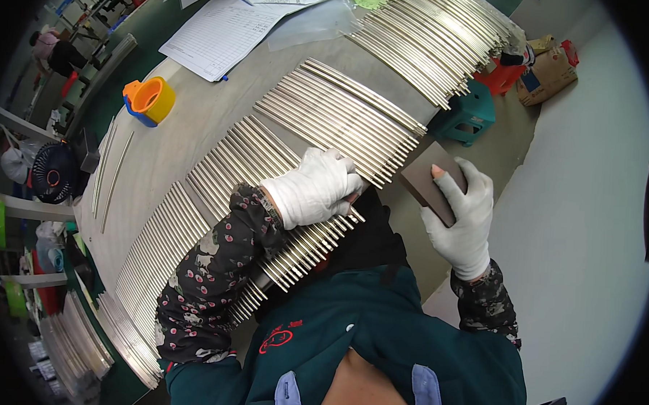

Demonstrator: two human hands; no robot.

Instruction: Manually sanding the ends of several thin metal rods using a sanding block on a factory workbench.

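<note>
My left hand (316, 186), in a white glove, rests with curled fingers on a row of thin metal rods (232, 169) laid side by side across the grey table (191, 113). Its fingertips press the near ends of the rods at the table's edge. My right hand (460, 216), also gloved with one fingertip bare, holds a flat brown sanding block (425, 179) off the table's edge, just right of the rod ends. More rods lie in groups toward the far side (343, 109) and far right (433, 41).
An orange and yellow cup-shaped holder (149, 99) stands at the table's left. Printed sheets (223, 28) lie at the far end. A green stool (467, 115), a red stool and a cardboard box (549, 71) sit on the floor. A black fan (52, 172) and stacked rods (79, 344) are at left.
</note>
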